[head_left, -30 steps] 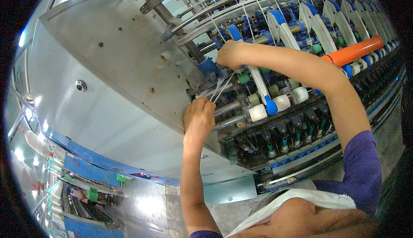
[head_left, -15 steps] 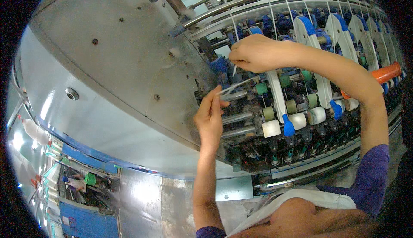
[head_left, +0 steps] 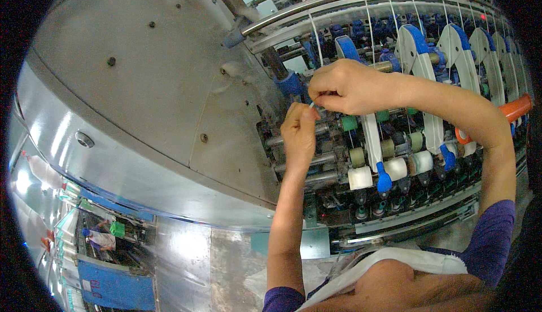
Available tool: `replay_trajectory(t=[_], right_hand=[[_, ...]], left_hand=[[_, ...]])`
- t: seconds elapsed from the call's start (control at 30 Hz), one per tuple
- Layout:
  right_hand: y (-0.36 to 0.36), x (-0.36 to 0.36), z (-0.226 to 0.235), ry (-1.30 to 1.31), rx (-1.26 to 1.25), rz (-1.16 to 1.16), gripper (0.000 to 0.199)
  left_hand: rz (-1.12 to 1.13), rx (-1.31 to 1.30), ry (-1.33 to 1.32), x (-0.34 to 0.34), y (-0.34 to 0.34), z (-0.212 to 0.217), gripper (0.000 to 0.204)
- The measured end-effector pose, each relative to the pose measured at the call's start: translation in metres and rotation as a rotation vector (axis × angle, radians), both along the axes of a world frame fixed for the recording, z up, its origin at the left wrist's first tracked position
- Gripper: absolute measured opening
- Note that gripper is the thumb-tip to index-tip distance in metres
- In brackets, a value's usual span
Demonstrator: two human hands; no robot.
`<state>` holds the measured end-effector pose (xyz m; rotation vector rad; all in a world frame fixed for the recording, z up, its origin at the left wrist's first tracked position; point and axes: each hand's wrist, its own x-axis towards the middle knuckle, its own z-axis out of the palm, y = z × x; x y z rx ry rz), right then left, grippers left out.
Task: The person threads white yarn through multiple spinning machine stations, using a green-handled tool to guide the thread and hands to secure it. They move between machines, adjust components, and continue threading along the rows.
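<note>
Head view.

Left hand (head_left: 299, 126): raised in front of the machine's end, thumb and fingers pinched together on a white strand (head_left: 312, 105). Half a second earlier it stood lower and apart from the other hand; now the fingertips of both nearly meet.

Right hand (head_left: 345, 88): fingers curled inward, closed on the same strand, directly above and right of the left hand.

White strand: short length visible between the two sets of fingertips; remainder hidden by the hands. Earlier, a longer length showed, trailing from the left fingers.

Pressure arm (head_left: 371, 143), pale with blue tip: below the right hand, unchanged.

White roller (head_left: 360, 178): beside the arm's tip.

Green roller (head_left: 349, 123): just below the right hand.

Orange tube (head_left: 516, 109): partly behind the right forearm, as before.

Metal panel (head_left: 130, 86): grey, left of both hands.
</note>
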<state>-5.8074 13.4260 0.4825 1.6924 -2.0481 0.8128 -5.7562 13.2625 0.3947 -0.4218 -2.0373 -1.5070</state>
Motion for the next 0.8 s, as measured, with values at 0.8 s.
replay_trajectory(t=[0.8], right_hand=[[-0.029,-0.019,0.02,0.515,0.901,-0.34,0.007]], left_hand=[[0.294,-0.724,0.366,0.038,0.031,-0.025,0.012]])
